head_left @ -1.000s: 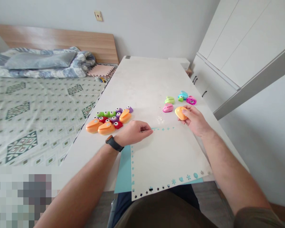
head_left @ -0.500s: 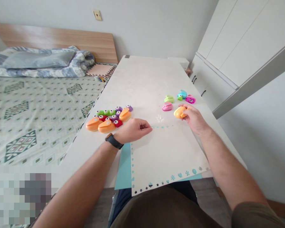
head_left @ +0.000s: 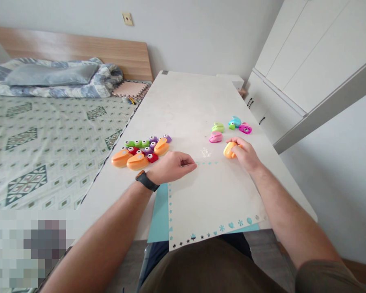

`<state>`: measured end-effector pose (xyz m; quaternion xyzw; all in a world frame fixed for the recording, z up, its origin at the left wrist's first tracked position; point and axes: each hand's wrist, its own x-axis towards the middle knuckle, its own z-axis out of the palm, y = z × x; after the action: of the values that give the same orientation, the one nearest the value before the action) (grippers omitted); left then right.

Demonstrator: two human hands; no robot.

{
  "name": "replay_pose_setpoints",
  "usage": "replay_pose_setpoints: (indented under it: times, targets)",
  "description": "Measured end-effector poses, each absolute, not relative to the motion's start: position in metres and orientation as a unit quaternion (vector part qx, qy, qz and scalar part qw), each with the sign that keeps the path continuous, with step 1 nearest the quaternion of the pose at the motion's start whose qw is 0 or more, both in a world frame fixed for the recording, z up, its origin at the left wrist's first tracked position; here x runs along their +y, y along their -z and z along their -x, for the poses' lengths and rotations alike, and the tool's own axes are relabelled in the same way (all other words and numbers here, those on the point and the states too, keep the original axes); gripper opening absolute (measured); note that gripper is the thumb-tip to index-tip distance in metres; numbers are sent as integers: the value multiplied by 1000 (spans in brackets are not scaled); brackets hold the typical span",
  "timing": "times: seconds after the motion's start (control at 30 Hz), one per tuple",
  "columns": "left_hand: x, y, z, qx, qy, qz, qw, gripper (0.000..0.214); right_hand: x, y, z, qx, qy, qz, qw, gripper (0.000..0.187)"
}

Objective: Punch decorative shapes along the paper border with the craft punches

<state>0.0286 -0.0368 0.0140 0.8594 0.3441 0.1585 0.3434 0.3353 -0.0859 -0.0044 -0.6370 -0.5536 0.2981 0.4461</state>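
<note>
My right hand [head_left: 244, 154] is closed round an orange paper punch [head_left: 228, 150] at the far edge of a white sheet of paper [head_left: 210, 199]. The sheet has small shapes punched along its borders and lies over a light blue sheet [head_left: 158, 215]. My left hand [head_left: 172, 166], with a dark watch on the wrist, rests in a loose fist on the sheet's far left corner, pinning it down. Tiny paper bits [head_left: 205, 152] lie just beyond the sheet.
A cluster of orange, red, green and purple punches [head_left: 140, 151] sits left of my left hand. Pink, green, blue and magenta punches [head_left: 230, 128] lie beyond my right hand. The long white table [head_left: 186, 97] stands between a bed [head_left: 42, 126] and white cabinets [head_left: 293, 61].
My right hand has brought the orange punch a little lower and nearer to the sheet's far edge. My left hand has stayed put on the corner.
</note>
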Motion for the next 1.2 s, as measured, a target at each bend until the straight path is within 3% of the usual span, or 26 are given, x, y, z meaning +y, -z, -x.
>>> replay_pose_setpoints:
  times: [0.67, 0.93, 1.2]
  targets:
    - [-38, -16, -28, 340, -169, -859, 344, 30, -95, -10, -329, -612, -252, 654, 367, 34]
    - [-39, -19, -29, 342, -175, -856, 346, 30, -93, -7, -329, -635, -243, 659, 324, 22]
    - [-40, -18, -29, 345, -178, -853, 349, 29, -92, -5, -324, -630, -229, 659, 341, 38]
